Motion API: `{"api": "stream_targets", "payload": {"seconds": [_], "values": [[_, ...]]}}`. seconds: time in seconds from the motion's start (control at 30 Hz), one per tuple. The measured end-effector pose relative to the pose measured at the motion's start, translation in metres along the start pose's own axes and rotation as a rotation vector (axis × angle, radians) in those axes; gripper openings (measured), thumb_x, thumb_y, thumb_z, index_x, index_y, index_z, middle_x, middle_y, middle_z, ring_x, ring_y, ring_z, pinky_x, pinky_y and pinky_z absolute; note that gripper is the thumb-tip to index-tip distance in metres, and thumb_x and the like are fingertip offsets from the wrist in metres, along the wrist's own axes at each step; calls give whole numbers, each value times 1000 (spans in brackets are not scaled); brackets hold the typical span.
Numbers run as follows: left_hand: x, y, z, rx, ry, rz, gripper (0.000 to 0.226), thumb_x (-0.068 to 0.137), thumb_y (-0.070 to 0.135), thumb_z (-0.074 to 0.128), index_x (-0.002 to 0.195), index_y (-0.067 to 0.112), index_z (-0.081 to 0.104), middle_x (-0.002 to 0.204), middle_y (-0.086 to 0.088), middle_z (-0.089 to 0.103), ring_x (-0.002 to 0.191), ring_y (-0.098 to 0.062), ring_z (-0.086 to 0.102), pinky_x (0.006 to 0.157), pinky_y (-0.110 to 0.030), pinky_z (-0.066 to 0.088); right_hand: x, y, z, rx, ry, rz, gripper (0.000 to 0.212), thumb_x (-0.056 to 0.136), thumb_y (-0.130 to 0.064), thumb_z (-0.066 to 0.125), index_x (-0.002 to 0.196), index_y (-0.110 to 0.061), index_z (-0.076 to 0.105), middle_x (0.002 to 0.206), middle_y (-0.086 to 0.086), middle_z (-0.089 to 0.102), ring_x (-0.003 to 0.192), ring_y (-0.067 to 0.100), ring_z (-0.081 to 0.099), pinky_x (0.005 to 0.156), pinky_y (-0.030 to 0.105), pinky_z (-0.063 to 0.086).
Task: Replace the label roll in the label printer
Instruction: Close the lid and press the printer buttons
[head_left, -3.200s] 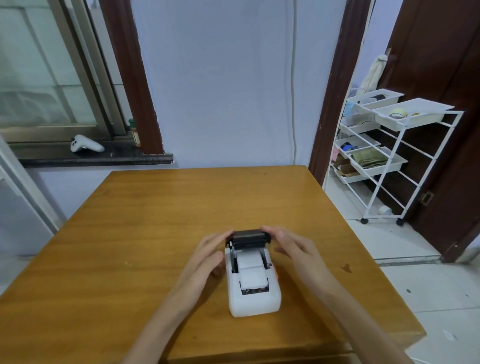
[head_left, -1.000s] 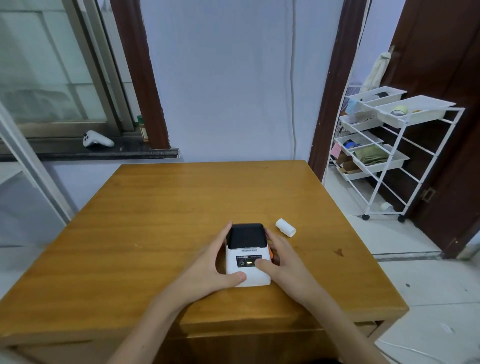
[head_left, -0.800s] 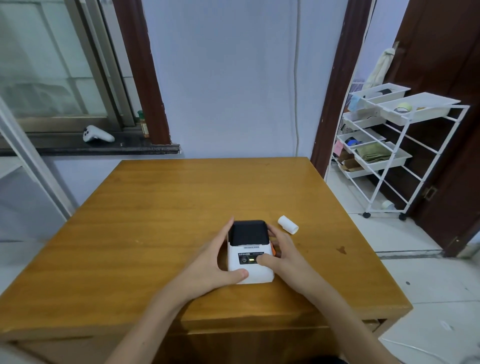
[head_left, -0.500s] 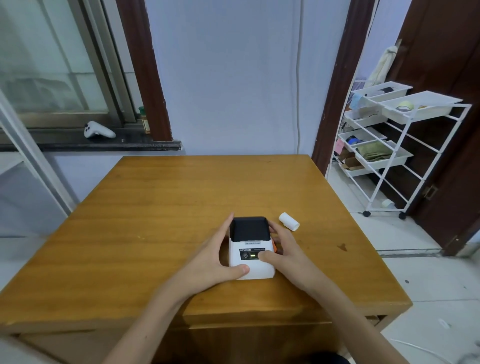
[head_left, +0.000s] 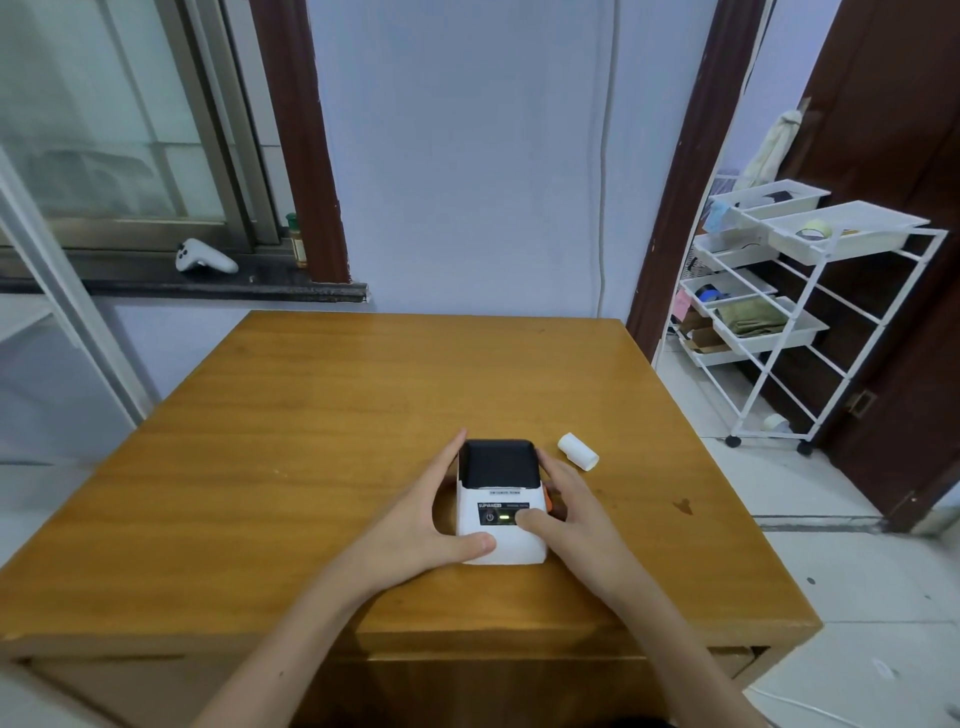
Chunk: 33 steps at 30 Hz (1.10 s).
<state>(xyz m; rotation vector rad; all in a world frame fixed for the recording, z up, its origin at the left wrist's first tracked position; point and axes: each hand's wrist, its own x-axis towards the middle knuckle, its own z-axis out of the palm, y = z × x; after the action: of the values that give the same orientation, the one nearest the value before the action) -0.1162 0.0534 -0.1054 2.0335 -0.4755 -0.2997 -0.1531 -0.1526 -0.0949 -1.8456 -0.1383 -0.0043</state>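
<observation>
Lid's shut now on the small white label printer with the black top cover (head_left: 500, 499); 3.2 s back it stood open w/ the roll bay showing, and both hands were up at the lid. Since then a short white paper roll (head_left: 577, 451) has turned up on the glossy orange-brown wooden table (head_left: 311, 415), just beside the printer's far right corner, not touching it. Over the last sec the hands barely shift.

Left hand (head_left: 423, 512) cups the printer's left side, fingers along the cover edge, thumb wrapped over the near bottom-left corner: a loose open clasp on the body. Right hand (head_left: 571, 512) cups the right side, thumb tip lying on the dark front panel right of the green light. Pressing a button there or just resting? Can't tell. The hand covers most of an orange tab on the right flank; only a sliver shows. Panel text is too small to read fully.

Printer sits near the table's front edge, roughly centre, cover facing away, power symbol and lit green bar on the panel. Forearms run off the bottom of view.
</observation>
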Motion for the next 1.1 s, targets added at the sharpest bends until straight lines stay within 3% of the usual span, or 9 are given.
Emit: {"api": "stream_targets", "payload": {"seconds": [0.13, 0.67, 0.97, 1.1], "values": [[1, 0, 0, -4, -1, 0, 110, 66, 49, 82, 147, 60, 9, 137, 46, 29, 134, 16, 30, 113, -25, 29, -1, -2, 0, -9, -2, 3, 55, 76, -26, 61, 114, -62, 44, 126, -22, 51, 105, -16, 53, 82, 15, 47], [2, -3, 1, 13, 18, -3, 107, 70, 47, 82, 148, 57, 10, 142, 35, 39, 134, 13, 33, 113, -25, 30, -2, -4, 0, -41, 3, 14, 57, 77, -29, 61, 116, -64, 38, 128, -21, 52, 107, -17, 51, 80, 11, 47], [1, -1, 0, 16, 27, 6, 106, 70, 47, 81, 149, 56, 11, 147, 31, 37, 135, 12, 33, 112, -24, 30, 0, -1, 0, -40, 10, 9, 58, 77, -29, 62, 118, -63, 40, 127, -21, 53, 108, -13, 53, 90, 22, 49], [1, -1, 0, 19, 21, 10, 106, 70, 48, 81, 149, 55, 11, 145, 35, 36, 134, 13, 33, 111, -23, 30, 1, 3, 0, -47, 6, 16, 64, 75, -33, 62, 133, -51, 44, 128, -18, 54, 112, -4, 55, 96, 33, 52]]}}
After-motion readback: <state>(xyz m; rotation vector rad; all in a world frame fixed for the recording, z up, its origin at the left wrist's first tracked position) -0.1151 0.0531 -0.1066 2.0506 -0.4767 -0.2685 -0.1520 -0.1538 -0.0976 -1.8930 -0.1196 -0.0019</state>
